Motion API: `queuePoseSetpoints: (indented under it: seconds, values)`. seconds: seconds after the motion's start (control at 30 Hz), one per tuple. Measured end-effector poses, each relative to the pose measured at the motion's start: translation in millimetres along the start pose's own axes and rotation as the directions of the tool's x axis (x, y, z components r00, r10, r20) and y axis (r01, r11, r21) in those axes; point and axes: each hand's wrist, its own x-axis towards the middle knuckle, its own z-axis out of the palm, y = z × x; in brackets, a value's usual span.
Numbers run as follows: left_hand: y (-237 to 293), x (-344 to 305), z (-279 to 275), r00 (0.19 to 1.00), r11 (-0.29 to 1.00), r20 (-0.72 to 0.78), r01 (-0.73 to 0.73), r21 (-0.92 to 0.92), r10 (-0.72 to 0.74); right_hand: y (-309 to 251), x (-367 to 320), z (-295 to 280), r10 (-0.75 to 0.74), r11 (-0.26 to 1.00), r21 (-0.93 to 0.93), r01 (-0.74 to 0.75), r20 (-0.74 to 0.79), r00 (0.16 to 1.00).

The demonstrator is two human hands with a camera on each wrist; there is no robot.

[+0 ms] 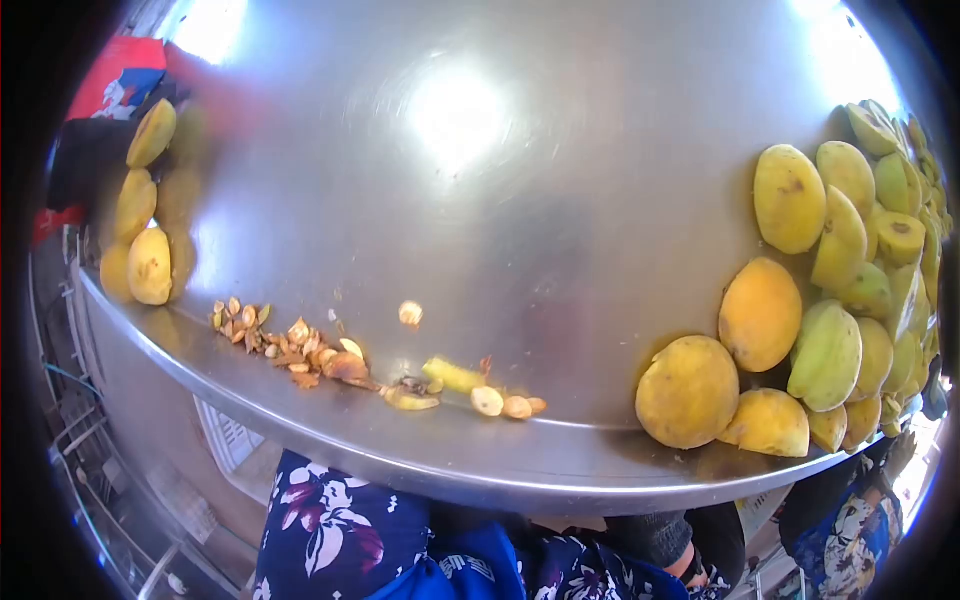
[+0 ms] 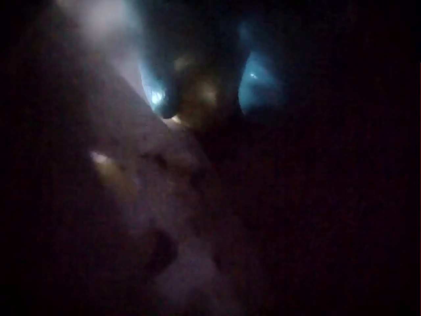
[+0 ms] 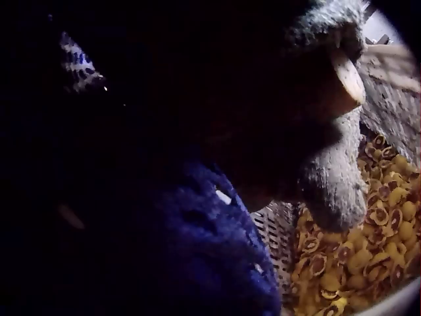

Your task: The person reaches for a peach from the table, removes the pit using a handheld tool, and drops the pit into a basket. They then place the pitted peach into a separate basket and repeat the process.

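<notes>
A grey knit glove point(image 3: 335, 184) covers my right hand, its fingers above and below a brownish thing with a pale end point(image 3: 348, 82); what kind of thing it is, I cannot tell. Beneath that hand, a woven basket point(image 3: 276, 230) holds many yellow fruit pieces point(image 3: 355, 260) with dark cores. In the head view, only the right glove's grey cuff point(image 1: 665, 535) shows, below the table edge. The left wrist view is very dark, with a dim brownish rounded shape point(image 2: 204, 92) between blue glints. My left hand's fingers are hidden in that darkness.
A metal table point(image 1: 400, 230) with a raised rim spreads before me. Yellow fruits point(image 1: 790, 200) pile up at right; several more point(image 1: 150, 265) stand at left. Seeds and peel scraps point(image 1: 300, 345) lie along the near edge. Floral clothing point(image 1: 335, 520) sits below the rim.
</notes>
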Motion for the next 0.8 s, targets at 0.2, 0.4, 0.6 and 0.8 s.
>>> queuePoseSetpoints:
  seconds: [0.2,0.4,0.6,0.8]
  values:
    - [-11,-47,-7,0.999,0.997,0.005,-0.035,-0.075,0.036,-9,-4,0,0.04,0.999,0.028,-0.039,-0.038,0.998]
    - [-4,-130,-27,0.996,0.965,-0.017,-0.092,-0.247,0.09,-22,-27,5,0.055,0.998,0.041,-0.05,-0.115,0.992]
    - [14,-224,-88,0.975,0.85,-0.185,-0.198,-0.489,0.12,-31,-42,4,0.008,0.99,0.14,0.028,-0.248,0.969]
    - [9,-391,-197,0.959,0.808,-0.283,-0.185,-0.559,0.024,-27,-35,10,0.021,0.98,0.189,0.058,-0.39,0.92]
